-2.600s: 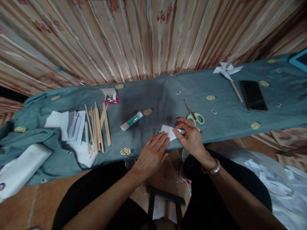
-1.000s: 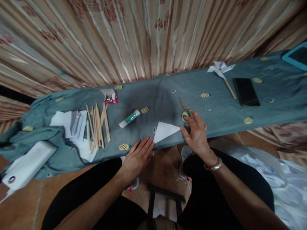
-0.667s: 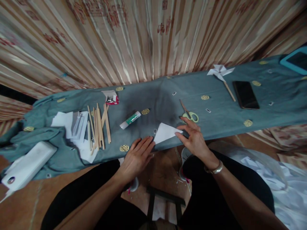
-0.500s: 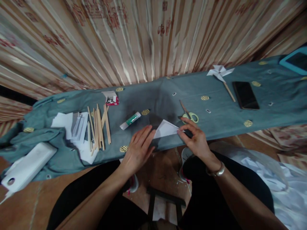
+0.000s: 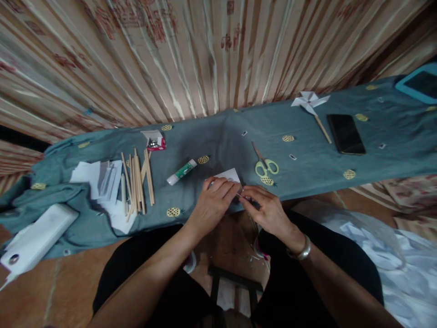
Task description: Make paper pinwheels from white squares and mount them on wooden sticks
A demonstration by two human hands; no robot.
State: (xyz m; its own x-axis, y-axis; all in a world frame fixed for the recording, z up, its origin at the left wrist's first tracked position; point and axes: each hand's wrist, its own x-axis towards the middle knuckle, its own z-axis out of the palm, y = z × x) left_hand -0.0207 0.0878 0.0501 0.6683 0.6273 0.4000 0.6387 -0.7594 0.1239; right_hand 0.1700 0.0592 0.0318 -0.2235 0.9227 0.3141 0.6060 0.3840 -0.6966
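Note:
A small folded white paper [image 5: 228,175] sits at the near edge of the blue-grey cloth [image 5: 307,150]. My left hand [image 5: 213,202] covers most of it, its fingers curled over the sheet. From the right, my right hand [image 5: 264,209] meets it and pinches the paper's near corner with its fingertips. Only the paper's far edge shows above the hands. Green-handled scissors [image 5: 264,165] rest on the cloth just right of the hands, and a glue stick [image 5: 181,171] lies just to their left.
Several wooden sticks [image 5: 136,182] and a pile of white paper sheets [image 5: 100,180] lie at the left, with a small red box [image 5: 155,141] behind. A finished paper pinwheel [image 5: 309,102], a black phone [image 5: 344,133] and a teal tablet [image 5: 418,82] lie at the right.
The paper lay as a flat triangle with my hands beside it. Both hands have since closed in on it and folded it smaller; the right hand left the scissors.

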